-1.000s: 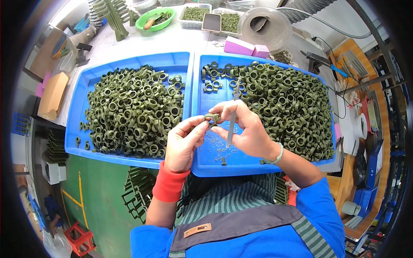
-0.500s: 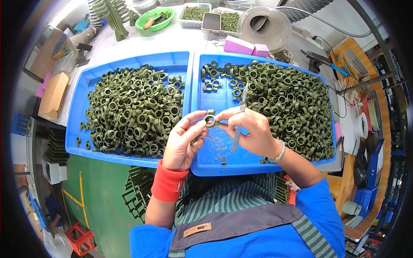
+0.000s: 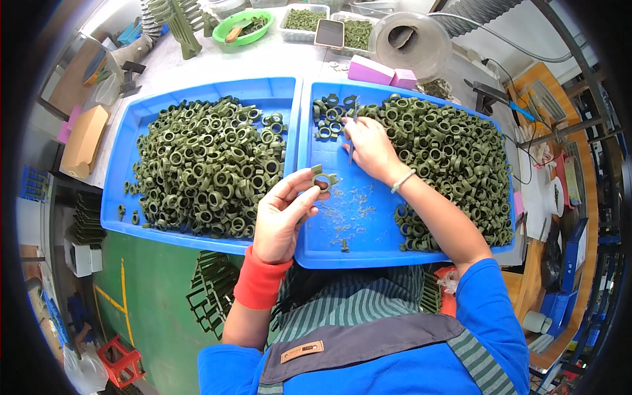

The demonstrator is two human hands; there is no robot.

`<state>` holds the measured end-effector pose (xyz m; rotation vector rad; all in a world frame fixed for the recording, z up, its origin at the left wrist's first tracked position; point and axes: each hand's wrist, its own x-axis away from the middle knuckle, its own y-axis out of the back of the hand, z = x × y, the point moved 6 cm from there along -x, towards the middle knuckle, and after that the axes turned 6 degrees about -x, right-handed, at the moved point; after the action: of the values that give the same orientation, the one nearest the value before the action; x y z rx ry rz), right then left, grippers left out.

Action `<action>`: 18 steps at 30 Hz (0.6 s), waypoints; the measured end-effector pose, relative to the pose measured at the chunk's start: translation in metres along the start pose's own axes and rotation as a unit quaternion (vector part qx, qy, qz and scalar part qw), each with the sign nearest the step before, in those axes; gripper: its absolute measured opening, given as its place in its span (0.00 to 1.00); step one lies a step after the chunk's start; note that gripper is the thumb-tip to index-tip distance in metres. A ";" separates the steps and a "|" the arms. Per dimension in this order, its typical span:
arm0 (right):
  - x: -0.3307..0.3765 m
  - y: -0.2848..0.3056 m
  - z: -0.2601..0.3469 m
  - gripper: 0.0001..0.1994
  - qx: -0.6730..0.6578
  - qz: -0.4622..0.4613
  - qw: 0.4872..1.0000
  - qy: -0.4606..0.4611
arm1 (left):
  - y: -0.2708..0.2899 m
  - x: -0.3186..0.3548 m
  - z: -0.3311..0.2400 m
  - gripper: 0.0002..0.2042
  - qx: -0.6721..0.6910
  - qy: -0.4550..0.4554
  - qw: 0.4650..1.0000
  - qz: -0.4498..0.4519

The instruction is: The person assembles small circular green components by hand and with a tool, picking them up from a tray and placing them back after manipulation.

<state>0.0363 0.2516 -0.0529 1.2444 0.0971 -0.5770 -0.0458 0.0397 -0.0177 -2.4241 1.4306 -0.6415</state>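
Note:
My left hand (image 3: 284,220), with a red wristband, pinches a dark green ring-shaped part (image 3: 320,181) with small tabs, held over the left edge of the right blue tray (image 3: 336,253). My right hand (image 3: 372,148) reaches to the far part of the same tray. A slim metal knife (image 3: 351,153) stays gripped in its fingers, beside a small group of green rings (image 3: 325,120). Whether the fingertips touch a ring is hidden by the hand. A large heap of green rings (image 3: 454,158) fills the tray's right side.
A second blue tray (image 3: 115,191) on the left holds another heap of rings. Green shavings lie on the right tray's floor. Behind stand purple blocks (image 3: 370,70), a phone (image 3: 329,33) on clear tubs, a green basin (image 3: 261,31) and a wide duct mouth (image 3: 411,46).
My right hand has left the ring in my left hand and moved away to the far rings, taking the knife along. My left hand keeps its ring, nearly in place.

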 end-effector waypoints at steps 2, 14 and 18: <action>0.005 0.003 0.013 0.15 0.007 0.057 0.998 -0.007 | 0.002 0.000 -0.002 0.22 0.000 0.009 1.000 0.002; 0.023 0.096 0.067 0.15 -0.558 -0.042 0.812 -0.163 | 0.007 -0.006 -0.003 0.16 0.006 -0.037 0.999 -0.026; 0.032 0.102 0.081 0.12 -0.544 -0.019 0.830 -0.121 | 0.007 -0.006 -0.007 0.14 -0.050 -0.055 0.996 -0.039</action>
<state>0.0919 0.1865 0.0504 0.0467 0.2030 -0.5699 -0.0571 0.0418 -0.0165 -2.5597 1.3604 -0.4548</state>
